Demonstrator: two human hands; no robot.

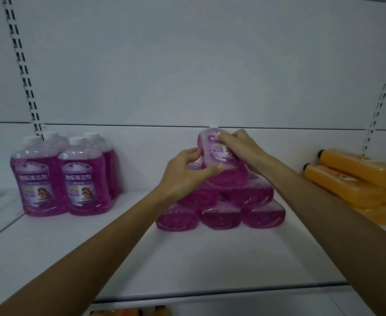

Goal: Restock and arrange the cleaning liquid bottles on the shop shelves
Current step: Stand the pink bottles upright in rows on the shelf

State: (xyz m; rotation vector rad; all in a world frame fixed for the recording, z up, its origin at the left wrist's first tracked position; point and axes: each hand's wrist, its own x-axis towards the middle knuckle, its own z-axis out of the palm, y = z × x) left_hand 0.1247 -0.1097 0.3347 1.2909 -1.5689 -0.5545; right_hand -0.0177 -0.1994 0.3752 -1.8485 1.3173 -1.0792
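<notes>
Both hands (187,172) (237,144) hiding top bottle (219,153), cap barely visible

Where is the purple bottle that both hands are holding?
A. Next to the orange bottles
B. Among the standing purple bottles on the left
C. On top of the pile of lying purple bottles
C: both hands grip the purple bottle at the top of the pile.

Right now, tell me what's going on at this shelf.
A person is stacking purple cleaner bottles lying flat into a pyramid on the white shelf. Both hands, left hand and right hand, hold the top bottle at its peak. Four more purple bottles stand upright to the left; orange bottles lie at right.
</notes>
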